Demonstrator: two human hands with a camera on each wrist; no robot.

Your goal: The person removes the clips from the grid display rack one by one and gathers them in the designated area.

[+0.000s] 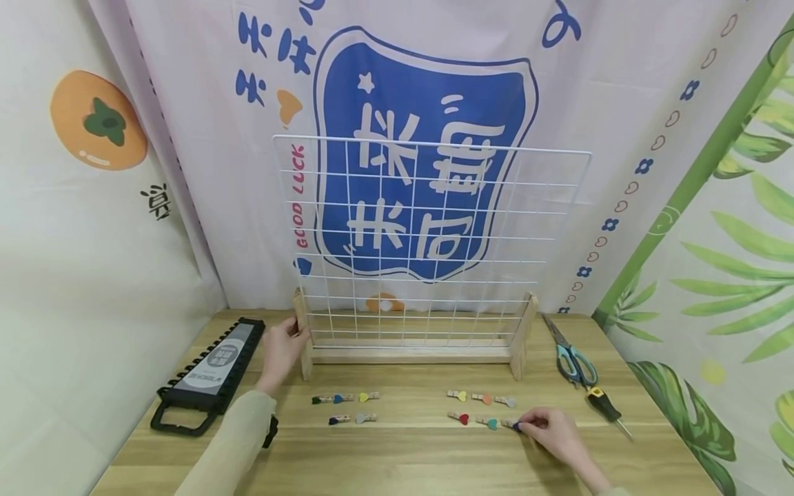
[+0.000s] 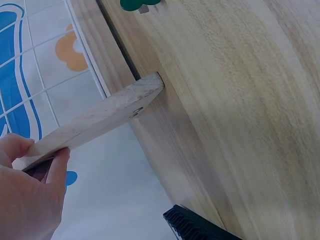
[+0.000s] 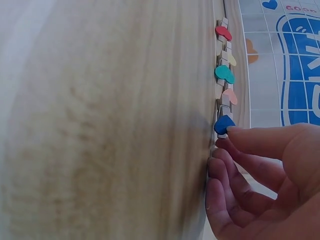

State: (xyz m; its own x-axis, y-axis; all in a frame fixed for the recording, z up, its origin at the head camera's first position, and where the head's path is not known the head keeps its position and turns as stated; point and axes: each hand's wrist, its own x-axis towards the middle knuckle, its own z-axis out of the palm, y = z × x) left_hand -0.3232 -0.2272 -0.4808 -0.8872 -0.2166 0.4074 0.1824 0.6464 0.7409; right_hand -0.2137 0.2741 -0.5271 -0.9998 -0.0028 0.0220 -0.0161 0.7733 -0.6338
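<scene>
A white wire grid (image 1: 409, 262) stands upright in a wooden stand (image 1: 409, 355). My left hand (image 1: 285, 348) grips the stand's left wooden upright (image 2: 95, 117) between thumb and fingers. At the front right, my right hand (image 1: 552, 430) pinches a small wooden clothespin with a dark blue heart (image 3: 224, 124). Beside it in the same row lie clothespins with a teal heart (image 1: 492, 424) and a red heart (image 1: 462, 418). Behind them are ones with a yellow heart (image 1: 459, 395), an orange heart (image 1: 486, 399) and a pale grey heart (image 1: 509, 401).
Several more clothespins (image 1: 343, 399) lie in two rows left of centre. A black case with a handle (image 1: 211, 372) lies on the table's left. On the right are scissors (image 1: 573, 362) and a screwdriver (image 1: 604, 406). A printed curtain (image 1: 248, 207) hangs behind the table (image 1: 384, 465).
</scene>
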